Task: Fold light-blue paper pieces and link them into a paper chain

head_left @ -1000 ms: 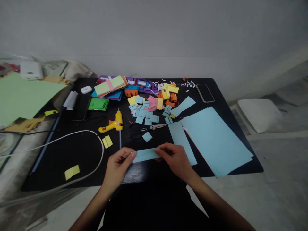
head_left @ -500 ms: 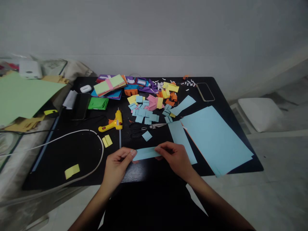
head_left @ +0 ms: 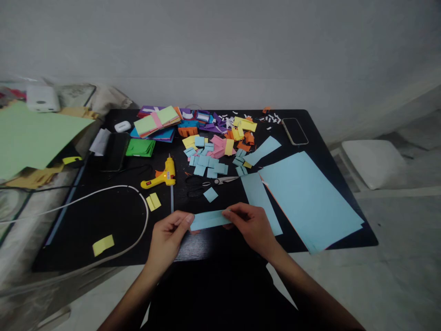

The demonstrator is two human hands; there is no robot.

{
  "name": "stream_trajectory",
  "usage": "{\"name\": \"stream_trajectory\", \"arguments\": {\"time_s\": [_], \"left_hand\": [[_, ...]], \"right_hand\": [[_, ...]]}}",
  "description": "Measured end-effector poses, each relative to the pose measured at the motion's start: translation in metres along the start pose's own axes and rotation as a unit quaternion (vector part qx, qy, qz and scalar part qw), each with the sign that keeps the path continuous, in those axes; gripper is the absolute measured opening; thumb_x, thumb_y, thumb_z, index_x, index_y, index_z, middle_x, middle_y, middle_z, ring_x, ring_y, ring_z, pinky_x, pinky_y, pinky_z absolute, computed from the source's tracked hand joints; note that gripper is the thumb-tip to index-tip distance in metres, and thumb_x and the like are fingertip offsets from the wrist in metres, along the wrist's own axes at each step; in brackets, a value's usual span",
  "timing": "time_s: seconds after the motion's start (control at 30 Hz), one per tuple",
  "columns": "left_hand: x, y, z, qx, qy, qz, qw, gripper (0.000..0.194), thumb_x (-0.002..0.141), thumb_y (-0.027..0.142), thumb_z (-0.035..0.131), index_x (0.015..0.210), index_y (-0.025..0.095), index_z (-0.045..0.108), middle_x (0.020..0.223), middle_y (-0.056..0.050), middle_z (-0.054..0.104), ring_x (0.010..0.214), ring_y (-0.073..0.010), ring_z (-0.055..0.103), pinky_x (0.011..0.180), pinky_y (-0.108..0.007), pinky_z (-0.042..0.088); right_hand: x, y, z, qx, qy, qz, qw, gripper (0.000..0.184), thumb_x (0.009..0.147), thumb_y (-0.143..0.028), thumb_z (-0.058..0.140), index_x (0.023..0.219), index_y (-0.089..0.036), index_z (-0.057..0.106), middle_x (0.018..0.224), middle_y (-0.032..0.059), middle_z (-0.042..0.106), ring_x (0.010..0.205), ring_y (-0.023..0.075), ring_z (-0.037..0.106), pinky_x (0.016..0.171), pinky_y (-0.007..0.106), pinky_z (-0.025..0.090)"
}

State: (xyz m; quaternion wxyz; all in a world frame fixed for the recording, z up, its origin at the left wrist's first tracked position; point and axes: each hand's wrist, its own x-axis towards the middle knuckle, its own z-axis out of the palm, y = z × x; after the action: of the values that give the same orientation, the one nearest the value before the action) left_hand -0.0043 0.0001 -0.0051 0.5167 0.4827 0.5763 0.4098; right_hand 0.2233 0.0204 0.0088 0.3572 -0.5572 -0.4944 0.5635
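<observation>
- Plain grey wall (head_left: 220, 46) behind; black table (head_left: 103, 207) before it, its far side strewn with cut coloured paper.
- Blue paper strip (head_left: 209, 220) spans the gap between the hands over the table's near edge, slightly tilted, right end higher.
- Left hand (head_left: 168, 234): thumb on top, pinched down on the strip's left end; fingers curled beneath, mostly hidden.
- Right hand (head_left: 253, 227): thumb and forefinger closed on the right end; remaining fingers partly hidden.
- Handling, by judgement: almost weightless, thin, fairly crisp; bends and creases readily, should not be slippery. Hard pulling might tear it, squeezing buckle it.
- Faint line runs lengthwise, possibly a fold; cannot be sure.
- Best hold: short ends, light fingertip pinch, middle left flat and free, as here.
- Nearby: small blue square (head_left: 211, 195) just beyond, scissors (head_left: 225, 180) past that; yellow glue gun (head_left: 167, 174) to the left; large blue sheets (head_left: 310, 197) at right.
</observation>
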Motion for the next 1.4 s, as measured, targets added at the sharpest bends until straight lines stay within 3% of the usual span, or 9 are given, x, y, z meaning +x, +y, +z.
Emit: {"name": "stream_trajectory", "arguments": {"time_s": [0.5,0.8,1.4], "left_hand": [[0.0016,-0.0023,0.0031,-0.001,0.013,0.003,1.0,0.029,0.093,0.04,0.068,0.076,0.018,0.075,0.065,-0.002,0.074,0.064,-0.0172,0.069,0.067,-0.027,0.055],[0.0031,0.0002,0.0025,0.018,-0.013,-0.018,1.0,0.028,0.091,0.041,0.069,0.077,0.017,0.074,0.063,-0.002,0.073,0.063,-0.0176,0.07,0.067,-0.027,0.056],[0.0035,-0.0042,0.005,0.022,0.012,-0.008,1.0,0.025,0.09,0.04,0.07,0.082,0.018,0.075,0.06,-0.001,0.072,0.061,-0.0176,0.071,0.065,-0.026,0.057]], "right_hand": [[0.0008,0.001,0.0004,0.009,0.004,0.008,1.0,0.024,0.088,-0.045,0.076,0.082,-0.022,0.078,0.07,0.0006,0.076,0.065,0.0186,0.074,0.066,0.03,0.061],[0.001,0.0033,-0.0021,0.018,0.02,0.009,1.0,0.02,0.088,-0.041,0.076,0.083,-0.022,0.079,0.071,0.0008,0.077,0.065,0.0186,0.076,0.066,0.029,0.061],[0.001,0.0047,-0.0008,0.027,0.022,0.022,0.999,0.025,0.085,-0.046,0.079,0.084,-0.022,0.079,0.069,0.0008,0.077,0.065,0.019,0.076,0.066,0.029,0.06]]}}
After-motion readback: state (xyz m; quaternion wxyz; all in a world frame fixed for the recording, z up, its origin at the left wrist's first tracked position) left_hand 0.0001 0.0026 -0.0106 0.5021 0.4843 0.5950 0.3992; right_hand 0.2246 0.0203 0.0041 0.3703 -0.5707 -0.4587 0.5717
